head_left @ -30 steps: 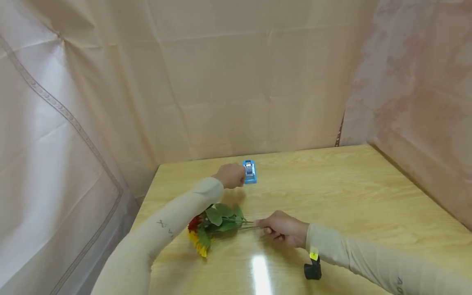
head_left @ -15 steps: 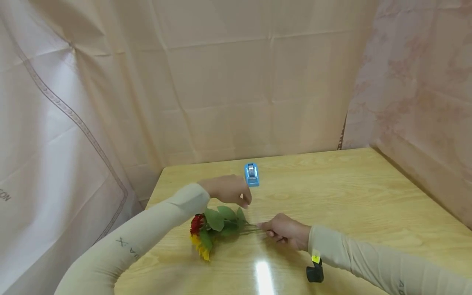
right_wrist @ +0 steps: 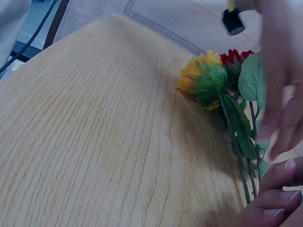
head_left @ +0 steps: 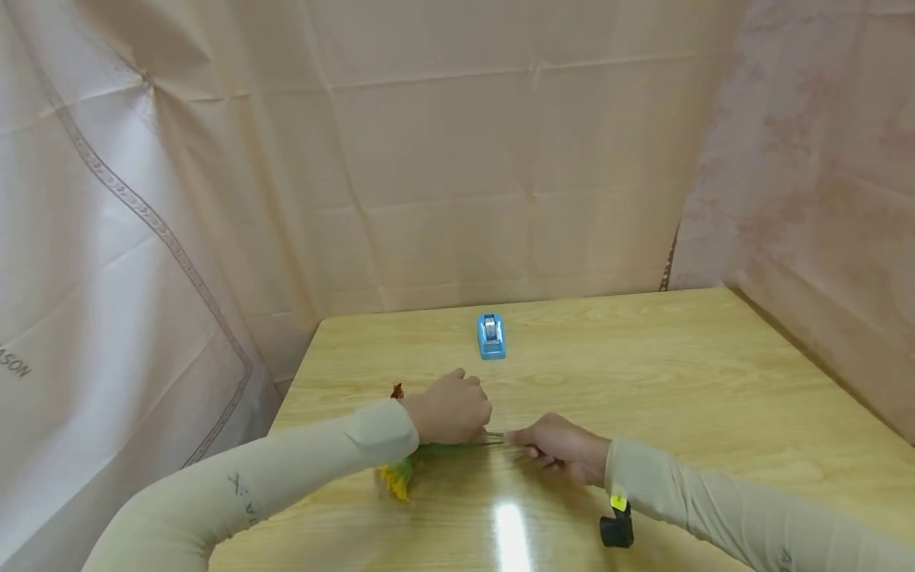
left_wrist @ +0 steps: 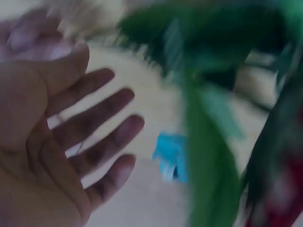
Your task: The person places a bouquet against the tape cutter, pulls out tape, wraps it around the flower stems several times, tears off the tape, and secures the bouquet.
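Two artificial flowers, one yellow (right_wrist: 203, 80) and one red (right_wrist: 233, 59), lie on the wooden table with green leaves and thin stems (right_wrist: 246, 175). My right hand (head_left: 561, 446) pinches the stem ends between thumb and fingers. Over the leaves is my left hand (head_left: 450, 407), covering most of the bunch in the head view. In the left wrist view that left hand (left_wrist: 71, 118) has its fingers spread and bent slightly, beside blurred green leaves (left_wrist: 208, 156). A blue tape dispenser (head_left: 491, 337) stands farther back, beyond both hands.
The wooden table (head_left: 665, 373) reaches back to a beige cloth backdrop (head_left: 443, 175), with another cloth at the right. A black wrist camera (head_left: 616, 528) hangs below the right sleeve. A dark cable (right_wrist: 38, 38) shows beyond the table edge in the right wrist view.
My left hand has come away from the tape dispenser, toward me, and down over the leaves and stems. My right hand keeps its pinch on the stems almost in place.
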The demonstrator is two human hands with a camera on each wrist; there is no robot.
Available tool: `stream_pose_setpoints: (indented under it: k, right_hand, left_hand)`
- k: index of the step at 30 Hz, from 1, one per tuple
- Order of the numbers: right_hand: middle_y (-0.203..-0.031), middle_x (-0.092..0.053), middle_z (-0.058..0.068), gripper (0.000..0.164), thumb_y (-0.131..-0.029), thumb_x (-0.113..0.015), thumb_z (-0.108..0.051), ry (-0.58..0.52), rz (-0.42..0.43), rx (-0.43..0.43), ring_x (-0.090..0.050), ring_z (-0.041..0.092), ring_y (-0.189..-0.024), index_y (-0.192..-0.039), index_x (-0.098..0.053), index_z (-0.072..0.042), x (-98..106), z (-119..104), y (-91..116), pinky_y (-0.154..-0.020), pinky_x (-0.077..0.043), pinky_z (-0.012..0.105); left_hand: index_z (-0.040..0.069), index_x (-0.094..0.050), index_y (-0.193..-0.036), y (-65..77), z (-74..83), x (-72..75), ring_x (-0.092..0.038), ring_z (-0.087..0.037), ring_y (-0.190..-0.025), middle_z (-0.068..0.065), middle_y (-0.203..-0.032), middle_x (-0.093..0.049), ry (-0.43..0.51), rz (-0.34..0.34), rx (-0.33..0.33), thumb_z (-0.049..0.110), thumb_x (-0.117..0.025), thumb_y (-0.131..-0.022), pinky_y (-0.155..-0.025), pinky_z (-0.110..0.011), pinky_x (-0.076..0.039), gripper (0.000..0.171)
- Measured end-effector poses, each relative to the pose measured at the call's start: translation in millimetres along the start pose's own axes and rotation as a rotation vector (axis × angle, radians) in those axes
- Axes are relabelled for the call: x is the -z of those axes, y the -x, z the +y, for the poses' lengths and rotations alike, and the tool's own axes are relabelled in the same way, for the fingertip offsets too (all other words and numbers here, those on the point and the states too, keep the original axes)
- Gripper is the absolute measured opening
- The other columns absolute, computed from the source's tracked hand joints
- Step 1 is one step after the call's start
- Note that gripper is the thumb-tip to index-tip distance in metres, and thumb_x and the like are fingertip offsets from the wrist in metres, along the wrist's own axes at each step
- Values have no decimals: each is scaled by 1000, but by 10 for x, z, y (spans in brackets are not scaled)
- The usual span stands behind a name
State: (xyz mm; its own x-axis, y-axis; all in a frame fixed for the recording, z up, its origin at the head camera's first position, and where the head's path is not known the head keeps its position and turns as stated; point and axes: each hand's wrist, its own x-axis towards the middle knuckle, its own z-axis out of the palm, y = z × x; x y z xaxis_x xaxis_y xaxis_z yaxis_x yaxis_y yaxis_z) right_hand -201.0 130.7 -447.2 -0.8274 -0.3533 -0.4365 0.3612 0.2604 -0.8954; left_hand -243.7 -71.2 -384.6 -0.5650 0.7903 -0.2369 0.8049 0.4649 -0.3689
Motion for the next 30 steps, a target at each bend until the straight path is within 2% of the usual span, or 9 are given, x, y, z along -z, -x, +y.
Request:
stream_pose_setpoints:
  k: [3,7,9,11,16,25,30]
  right_hand:
    - [-59,-46,-4,40,-99,-67,-25,9,6,2,-32,7,-51,-64,-54,-14,-8,-3,-16,-49,-26,21]
    - [-58,-46,-4,40,-99,-68,-27,23,16,2,-32,8,-51,-64,-54,-13,-16,1,-21,-49,-26,21]
    - [-59,-47,-4,39,-99,-67,-27,22,14,1,-33,8,-51,-65,-55,-13,-19,8,-20,-50,-26,21]
    - [-59,-47,-5,38,-100,-67,-27,20,11,2,-33,8,-51,-66,-55,-13,-20,14,-17,-49,-26,21]
    - [-59,-47,-5,37,-100,-66,-25,20,9,8,-31,7,-51,-66,-55,-14,-16,27,-9,-49,-26,21]
    - [-59,-46,-5,38,-100,-66,-28,33,9,6,-32,8,-52,-66,-55,-15,-9,29,-6,-50,-26,21]
    - [-59,-46,-5,37,-101,-64,-26,31,10,-10,-32,8,-52,-68,-55,-14,-16,26,-7,-50,-26,21]
  left_hand:
    - [27,-77,-90,56,113,-144,-52,-12,-81,11,-88,-70,-76,6,8,53,-64,-98,-80,-31,-45,30]
    - [28,-78,-102,98,170,-255,-54,-14,-91,10,-99,-71,-99,7,14,56,-61,-98,-88,-35,-47,33]
    - [28,-78,-104,106,190,-294,-55,-15,-95,9,-103,-71,-113,15,18,53,-62,-99,-91,-36,-47,30]
    - [28,-78,-102,112,209,-333,-55,-15,-95,9,-104,-71,-124,29,20,46,-65,-100,-88,-34,-47,23]
    - [25,-78,-101,110,253,-401,-53,-14,-92,8,-105,-70,-156,56,24,36,-67,-101,-80,-29,-43,15]
    - [21,-71,-129,96,284,-467,-52,-15,-111,3,-125,-64,-240,19,-21,36,-64,-102,-90,-29,-44,32]
    - [22,-71,-129,77,278,-527,-51,-14,-110,4,-123,-63,-253,54,-43,36,-61,-104,-87,-28,-44,31]
